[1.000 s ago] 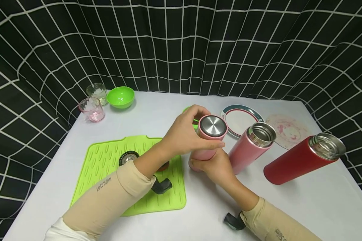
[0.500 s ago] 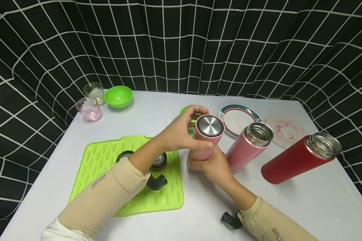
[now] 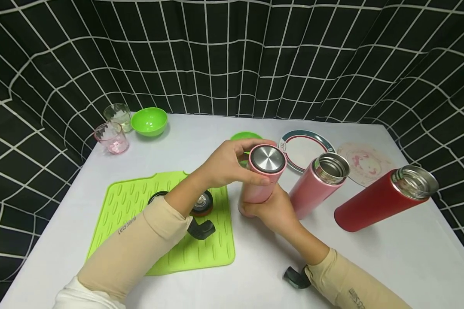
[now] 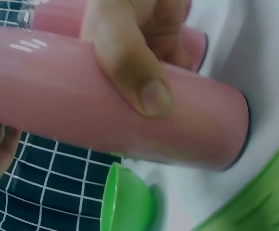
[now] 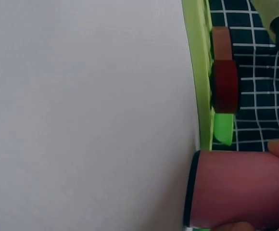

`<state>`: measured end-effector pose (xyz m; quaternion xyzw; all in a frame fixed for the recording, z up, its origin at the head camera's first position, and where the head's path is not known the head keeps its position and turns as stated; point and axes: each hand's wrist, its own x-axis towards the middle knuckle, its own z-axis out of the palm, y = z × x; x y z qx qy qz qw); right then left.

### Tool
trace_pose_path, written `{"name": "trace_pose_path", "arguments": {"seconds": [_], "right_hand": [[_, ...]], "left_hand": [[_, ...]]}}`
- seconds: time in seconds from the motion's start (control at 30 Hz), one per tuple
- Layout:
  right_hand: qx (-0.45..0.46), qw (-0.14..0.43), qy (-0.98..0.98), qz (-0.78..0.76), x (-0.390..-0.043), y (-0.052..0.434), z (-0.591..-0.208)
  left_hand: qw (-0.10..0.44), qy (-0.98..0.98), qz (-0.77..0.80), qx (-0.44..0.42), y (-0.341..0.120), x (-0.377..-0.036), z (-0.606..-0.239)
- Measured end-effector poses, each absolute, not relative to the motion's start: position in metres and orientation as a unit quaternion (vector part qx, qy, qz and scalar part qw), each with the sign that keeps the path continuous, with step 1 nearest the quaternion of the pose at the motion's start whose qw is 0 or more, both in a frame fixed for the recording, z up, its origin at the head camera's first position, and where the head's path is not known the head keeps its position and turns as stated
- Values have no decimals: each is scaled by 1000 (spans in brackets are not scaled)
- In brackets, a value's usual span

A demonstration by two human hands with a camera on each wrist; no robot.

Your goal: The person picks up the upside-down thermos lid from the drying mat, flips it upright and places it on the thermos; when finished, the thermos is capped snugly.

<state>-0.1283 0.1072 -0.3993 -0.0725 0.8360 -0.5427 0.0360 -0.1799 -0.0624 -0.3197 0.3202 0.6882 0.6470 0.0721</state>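
Note:
A light pink flask (image 3: 260,184) stands on the white table (image 3: 216,137), capped by a pink lid with a steel top (image 3: 268,159). My left hand (image 3: 232,165) grips the lid from the left, thumb on its near side. My right hand (image 3: 276,210) holds the flask's lower body; its thumb (image 4: 142,82) presses the pink wall in the left wrist view. The flask's base (image 5: 226,190) shows in the right wrist view, resting on the table.
An open pink flask (image 3: 319,182) and an open red flask (image 3: 383,199) lean to the right. A green mat (image 3: 139,214) with two lids (image 3: 202,204) lies left. Two plates (image 3: 303,148), green bowls (image 3: 149,121) and two glasses (image 3: 112,137) stand farther back.
My left hand has turned around the lid, with the fingers sliding over its far side. The flask stays in place in my right hand.

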Motion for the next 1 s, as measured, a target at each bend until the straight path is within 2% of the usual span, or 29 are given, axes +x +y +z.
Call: {"name": "trace_pose_path", "arguments": {"seconds": [0.1, 0.27, 0.37, 0.5, 0.6, 0.83, 0.9, 1.0], "right_hand": [[-72, 38, 833, -548, -129, 105, -399], [-92, 36, 828, -552, -130, 103, -400], [-105, 31, 831, -545, -131, 104, -399], [-101, 28, 842, -530, -132, 105, -398], [-86, 27, 847, -523, -132, 106, -396], [-60, 37, 841, -536, -130, 101, -397], [-59, 34, 841, -537, -129, 101, -397], [-66, 26, 839, -539, -130, 102, -397]], "left_hand": [[80, 681, 644, 339, -66, -182, -322], [-39, 751, 577, 319, -64, -165, -317], [-72, 789, 543, 277, -59, -157, -311], [-50, 806, 541, 236, -56, -155, -308], [-27, 782, 569, 252, -59, -164, -310], [99, 685, 643, 328, -70, -185, -320], [97, 690, 633, 339, -70, -184, -320], [32, 736, 586, 338, -66, -175, -316]]}}
